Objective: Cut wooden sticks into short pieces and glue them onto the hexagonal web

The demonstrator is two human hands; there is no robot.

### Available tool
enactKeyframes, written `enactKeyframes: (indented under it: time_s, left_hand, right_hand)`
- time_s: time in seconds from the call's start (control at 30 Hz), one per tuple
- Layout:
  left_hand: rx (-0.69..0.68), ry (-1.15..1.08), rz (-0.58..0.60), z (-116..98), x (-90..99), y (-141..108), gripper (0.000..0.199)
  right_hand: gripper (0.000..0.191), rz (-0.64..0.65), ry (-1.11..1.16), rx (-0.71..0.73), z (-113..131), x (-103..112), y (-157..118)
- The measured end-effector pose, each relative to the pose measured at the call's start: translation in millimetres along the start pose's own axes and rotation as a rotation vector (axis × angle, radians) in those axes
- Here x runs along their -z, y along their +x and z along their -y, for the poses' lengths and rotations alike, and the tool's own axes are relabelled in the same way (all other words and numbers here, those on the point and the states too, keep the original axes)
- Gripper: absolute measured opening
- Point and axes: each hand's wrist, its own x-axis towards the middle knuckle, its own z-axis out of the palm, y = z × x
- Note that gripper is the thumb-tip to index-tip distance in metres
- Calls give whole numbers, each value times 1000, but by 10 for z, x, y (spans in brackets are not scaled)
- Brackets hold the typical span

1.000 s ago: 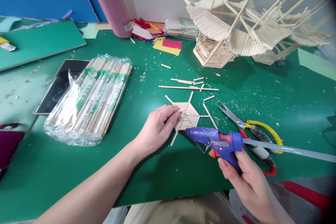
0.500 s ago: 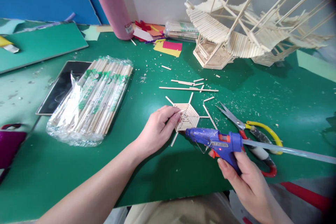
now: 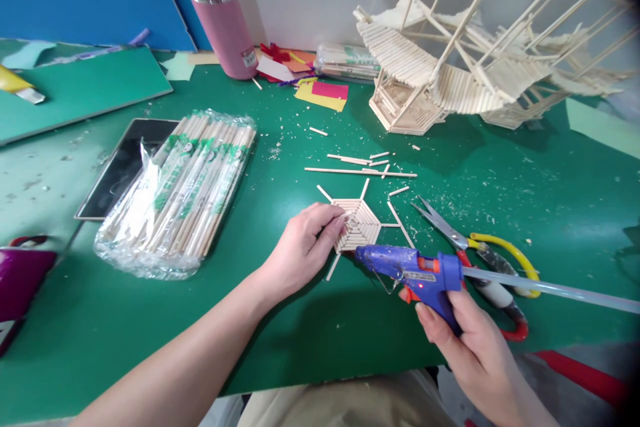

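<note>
My left hand (image 3: 309, 240) pinches the left side of a hexagonal wooden-stick panel (image 3: 364, 230), which lies on the green table. Its sticks form nested rings, and longer spokes jut out past the rim. In my right hand (image 3: 470, 340) is a blue hot glue gun (image 3: 407, 263), its small red light lit and a long clear glue stick (image 3: 550, 288) out of the back. The nozzle is at the panel's lower edge; whether it touches I cannot tell. Scissors (image 3: 450, 230) with yellow and red handles lie behind the gun, partly hidden by it.
Loose sticks (image 3: 360, 171) and shavings are scattered beyond the panel. A plastic-wrapped chopstick pack (image 3: 183, 193) lies at left, over a dark flat tablet-like object (image 3: 127, 163). A pink bottle (image 3: 220, 20) stands behind. A stick-built pavilion model (image 3: 410, 73) rises at back right.
The whole view has shifted slightly. Both hands, the glue gun and the panel keep nearly the same places relative to each other.
</note>
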Motion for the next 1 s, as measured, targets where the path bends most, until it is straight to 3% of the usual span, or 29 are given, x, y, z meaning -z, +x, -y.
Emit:
enactKeyframes:
  time_s: [0.43,0.63,0.8,1.0]
  left_hand:
    - [8,-13,-1,9,-1,-3,20]
    - [3,-11,-1,-5,4,0,19]
    - [-2,-15,5,-19,13,4,20]
    - [-10,-8,-2,-27,15,5,20]
  right_hand:
    - [34,29,-95,92,-113,12,-14]
    - [36,51,24,-20,-35,25,-1]
    - [32,-59,62,-89,-37,13,-29]
    - [28,8,-35,60,-70,9,-15]
